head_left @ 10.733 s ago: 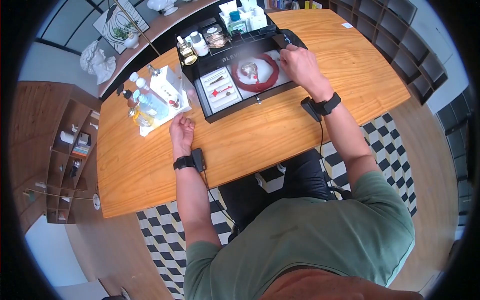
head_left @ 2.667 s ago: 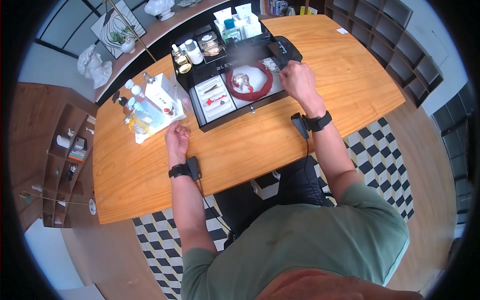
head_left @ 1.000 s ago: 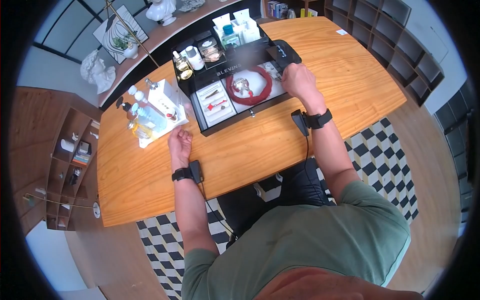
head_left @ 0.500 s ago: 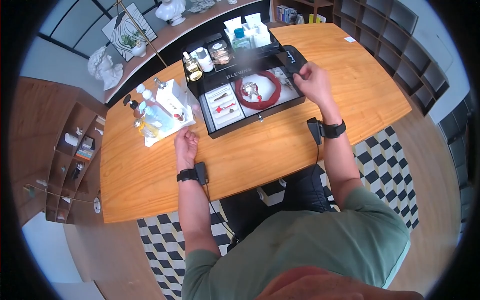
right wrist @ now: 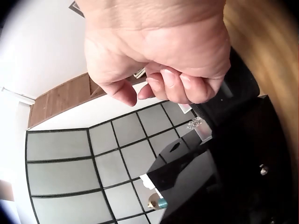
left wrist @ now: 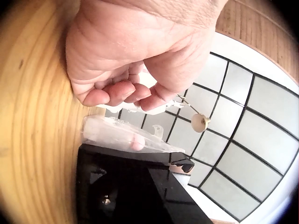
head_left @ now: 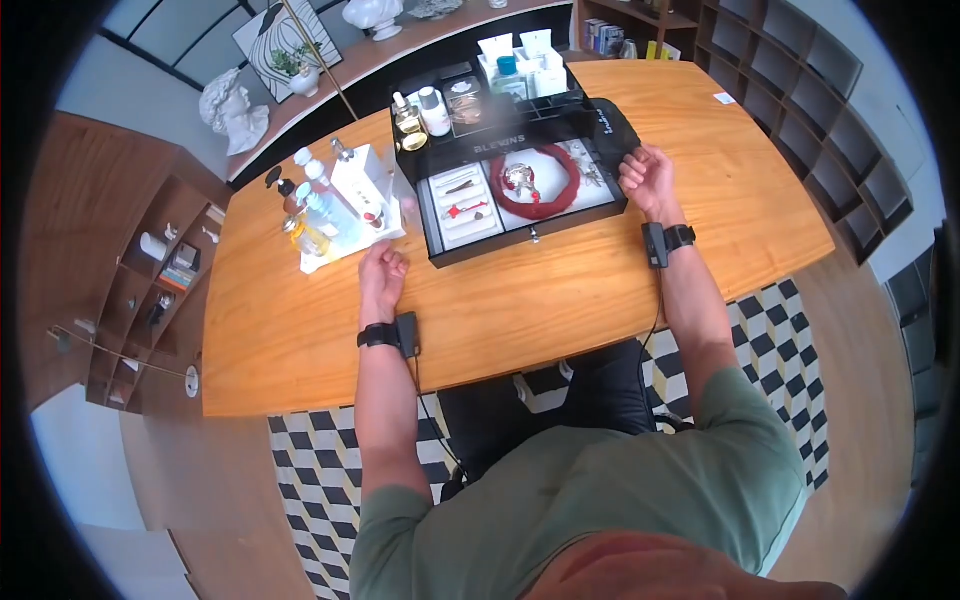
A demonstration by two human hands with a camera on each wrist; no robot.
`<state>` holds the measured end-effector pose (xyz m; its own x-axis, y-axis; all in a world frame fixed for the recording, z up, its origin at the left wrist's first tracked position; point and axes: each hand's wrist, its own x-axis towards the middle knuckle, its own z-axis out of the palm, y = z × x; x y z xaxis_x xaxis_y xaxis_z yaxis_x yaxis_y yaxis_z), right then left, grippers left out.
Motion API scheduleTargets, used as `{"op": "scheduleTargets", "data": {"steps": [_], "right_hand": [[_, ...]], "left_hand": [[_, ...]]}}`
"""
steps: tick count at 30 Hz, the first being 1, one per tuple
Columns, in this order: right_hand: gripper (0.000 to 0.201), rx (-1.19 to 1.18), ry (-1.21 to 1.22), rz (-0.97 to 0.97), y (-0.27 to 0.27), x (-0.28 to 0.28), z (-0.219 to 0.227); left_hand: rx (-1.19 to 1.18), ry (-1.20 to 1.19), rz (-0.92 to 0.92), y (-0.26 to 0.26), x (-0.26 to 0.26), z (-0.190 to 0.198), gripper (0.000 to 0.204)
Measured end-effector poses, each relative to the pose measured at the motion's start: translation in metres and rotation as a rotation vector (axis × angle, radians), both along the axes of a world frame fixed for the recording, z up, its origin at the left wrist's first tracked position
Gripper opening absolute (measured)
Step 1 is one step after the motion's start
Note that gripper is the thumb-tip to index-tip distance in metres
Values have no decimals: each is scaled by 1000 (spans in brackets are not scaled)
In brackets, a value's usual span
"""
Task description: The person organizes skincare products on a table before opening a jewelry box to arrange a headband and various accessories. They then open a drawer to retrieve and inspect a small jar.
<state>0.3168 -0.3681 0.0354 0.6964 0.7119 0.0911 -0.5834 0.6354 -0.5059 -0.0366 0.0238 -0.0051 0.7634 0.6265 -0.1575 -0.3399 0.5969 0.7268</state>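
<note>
My right hand [head_left: 652,183] is just past the right end of the black box's open drawer [head_left: 480,250], its fingers loosely curled with nothing between them. A silvery piece of jewellery [head_left: 590,172] lies at that end of the drawer. Beside it lies a thick dark red ring-shaped band [head_left: 540,210], with a silver ornament [head_left: 519,178] inside its loop. In the white tray at the drawer's left is a red bracelet [head_left: 465,210]. My left hand [head_left: 382,278] rests on the table left of the drawer, fingers relaxed and holding nothing, as the left wrist view [left wrist: 126,51] also shows.
Several bottles, a white box [head_left: 360,183] and a lipstick [head_left: 373,220] stand on a white tray [head_left: 318,264] by my left hand. Small bottles, a compact and white tubes [head_left: 537,45] fill the box's top. A black pouch [head_left: 615,125] lies beyond my right hand.
My right hand, earlier over the drawer's right end, has drawn back to the right and turned its palm up. The silvery jewellery there is now uncovered. The left hand stays at the tray.
</note>
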Motion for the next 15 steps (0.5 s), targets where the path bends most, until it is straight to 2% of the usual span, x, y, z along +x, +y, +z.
{"op": "scheduleTargets", "data": {"steps": [8,11,15], "right_hand": [[31,-1,-106,53,10,-16,-8],[31,-55,-127,37,11,-23,-9],[33,-157,-155,18,13,-26,-13]], "left_hand": [[46,-20,-48,2,-4,-3,13],[121,-26,-81,-9,-5,10,10],[177,-8,-83,-40,-3,51,4]]}}
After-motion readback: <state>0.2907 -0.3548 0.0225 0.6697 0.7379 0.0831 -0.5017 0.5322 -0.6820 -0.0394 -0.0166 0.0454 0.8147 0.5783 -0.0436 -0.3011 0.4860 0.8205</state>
